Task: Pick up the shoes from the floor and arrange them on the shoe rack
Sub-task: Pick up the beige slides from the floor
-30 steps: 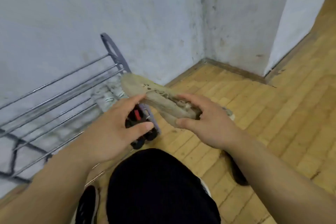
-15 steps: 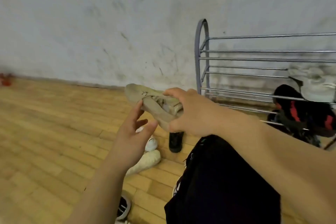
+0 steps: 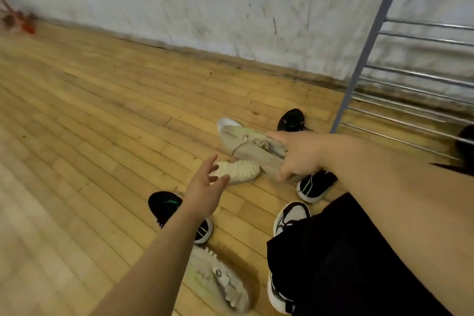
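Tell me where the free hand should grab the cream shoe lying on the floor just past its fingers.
Probably its middle, from above. The cream shoe lies sideways across the left hand, sole ridges facing up, so the open fingers can wrap its narrow waist.

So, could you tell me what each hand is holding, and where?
The right hand grips the beige sneaker at its heel end; the left hand is open, holding nothing.

A wooden plank floor (image 3: 107, 120) is seen across most of the view. It is bounded at the far side by a white wall (image 3: 230, 2), scuffed with dark marks. A dark baseboard (image 3: 205, 55) is noted along the join. A blurred red object (image 3: 18, 20) is recorded at far left, against the wall.
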`<control>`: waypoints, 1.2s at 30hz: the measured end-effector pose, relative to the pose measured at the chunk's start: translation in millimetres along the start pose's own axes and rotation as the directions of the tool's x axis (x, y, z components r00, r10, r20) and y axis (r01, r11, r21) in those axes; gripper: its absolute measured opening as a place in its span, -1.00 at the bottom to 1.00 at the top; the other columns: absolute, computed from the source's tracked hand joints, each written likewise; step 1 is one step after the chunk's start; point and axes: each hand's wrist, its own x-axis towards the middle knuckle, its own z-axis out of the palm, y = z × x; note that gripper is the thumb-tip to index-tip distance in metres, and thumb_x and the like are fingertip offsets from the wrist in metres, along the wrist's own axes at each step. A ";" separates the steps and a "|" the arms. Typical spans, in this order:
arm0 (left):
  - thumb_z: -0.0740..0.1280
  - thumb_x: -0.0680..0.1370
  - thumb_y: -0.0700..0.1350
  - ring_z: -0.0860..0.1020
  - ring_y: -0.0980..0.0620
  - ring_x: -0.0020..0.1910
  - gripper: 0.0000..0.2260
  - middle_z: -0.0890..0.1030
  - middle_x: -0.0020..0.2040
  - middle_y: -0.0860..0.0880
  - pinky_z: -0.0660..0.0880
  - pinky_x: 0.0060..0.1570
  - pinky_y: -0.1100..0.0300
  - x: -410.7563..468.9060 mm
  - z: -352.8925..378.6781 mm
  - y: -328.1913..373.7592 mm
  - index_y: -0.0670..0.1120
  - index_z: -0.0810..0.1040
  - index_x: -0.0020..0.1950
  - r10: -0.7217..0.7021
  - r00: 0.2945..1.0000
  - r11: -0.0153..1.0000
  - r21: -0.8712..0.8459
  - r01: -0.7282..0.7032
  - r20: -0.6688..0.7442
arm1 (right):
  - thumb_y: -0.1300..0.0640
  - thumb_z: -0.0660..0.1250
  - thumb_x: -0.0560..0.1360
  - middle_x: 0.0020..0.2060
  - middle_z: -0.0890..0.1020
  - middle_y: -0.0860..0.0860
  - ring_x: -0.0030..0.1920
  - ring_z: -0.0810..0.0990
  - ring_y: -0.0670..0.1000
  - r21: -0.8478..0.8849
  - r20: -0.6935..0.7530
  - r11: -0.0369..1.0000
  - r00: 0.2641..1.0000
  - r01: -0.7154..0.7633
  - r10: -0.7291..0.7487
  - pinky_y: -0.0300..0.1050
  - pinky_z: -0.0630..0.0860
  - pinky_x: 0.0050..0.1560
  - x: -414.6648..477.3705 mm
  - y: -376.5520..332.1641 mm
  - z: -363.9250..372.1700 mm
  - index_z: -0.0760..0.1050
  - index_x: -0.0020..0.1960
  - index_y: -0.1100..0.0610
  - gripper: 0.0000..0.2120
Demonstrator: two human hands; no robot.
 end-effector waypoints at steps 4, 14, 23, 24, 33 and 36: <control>0.35 0.62 0.13 0.59 -0.11 0.25 -0.35 0.51 0.41 -0.13 0.56 -0.03 0.13 -6.9 26.4 -81.7 0.07 0.17 0.65 -0.336 0.942 0.930 0.151 0.334 -0.013 | 0.10 0.53 0.47 0.38 0.54 0.21 0.33 0.56 0.23 -0.064 0.094 0.998 0.995 -0.027 0.033 -0.03 0.53 0.28 30.5 -2.9 16.8 -0.11 0.68 -0.01 0.03; 0.48 0.51 0.14 0.47 -0.23 0.19 -0.11 0.23 0.53 -0.25 0.58 0.17 -0.01 -100.4 91.2 -186.1 0.16 -0.03 0.67 -0.833 0.542 0.543 0.020 0.839 -0.110 | 0.08 0.52 0.49 0.33 0.55 0.09 0.06 0.61 0.05 -0.103 0.184 0.992 0.982 0.071 -0.051 0.04 0.63 0.15 52.4 -36.9 30.5 -0.15 0.67 -0.16 0.04; 0.57 0.45 -0.17 0.54 -0.13 0.13 -0.08 0.48 0.42 -0.16 0.52 -0.12 0.15 -97.6 112.1 -172.4 0.04 0.12 0.68 -0.719 0.690 0.678 -0.306 0.668 -0.089 | 0.06 0.56 0.42 0.33 0.56 0.13 0.21 0.63 0.19 -0.121 0.187 0.992 0.982 0.019 0.004 0.19 0.60 0.24 56.4 -23.6 33.8 0.10 0.60 -0.09 -0.09; 0.57 0.45 -0.19 0.54 -0.14 0.16 -0.11 0.49 0.42 -0.15 0.55 -0.06 0.13 -96.6 108.9 -168.9 0.03 0.16 0.66 -0.709 0.699 0.684 -0.329 0.650 -0.093 | 0.06 0.56 0.42 0.35 0.55 0.13 0.22 0.62 0.19 -0.107 0.178 0.994 0.984 0.011 0.008 0.19 0.59 0.24 55.2 -23.0 33.0 0.10 0.60 -0.08 -0.09; 0.51 0.48 -0.28 0.56 -0.17 0.29 -0.18 0.49 0.42 -0.08 0.64 0.18 -0.15 -96.3 59.1 -110.3 0.14 0.22 0.62 -0.535 0.832 0.774 -0.481 0.412 -0.148 | 0.14 0.52 0.47 0.45 0.48 0.12 0.22 0.61 0.15 -0.021 0.028 0.998 0.998 0.052 -0.052 0.08 0.58 0.23 22.3 -29.0 19.8 -0.10 0.67 -0.17 0.04; 0.52 0.52 -0.19 0.59 -0.07 0.29 -0.25 0.53 0.41 0.00 0.63 0.22 -0.10 -80.7 37.6 -52.1 0.20 0.26 0.59 -0.384 0.898 0.824 -0.518 0.228 -0.215 | 0.15 0.49 0.49 0.38 0.49 0.11 0.07 0.61 0.09 0.002 -0.106 0.998 0.992 0.063 -0.062 -0.06 0.60 -0.04 8.8 -30.2 9.2 -0.09 0.68 -0.13 0.00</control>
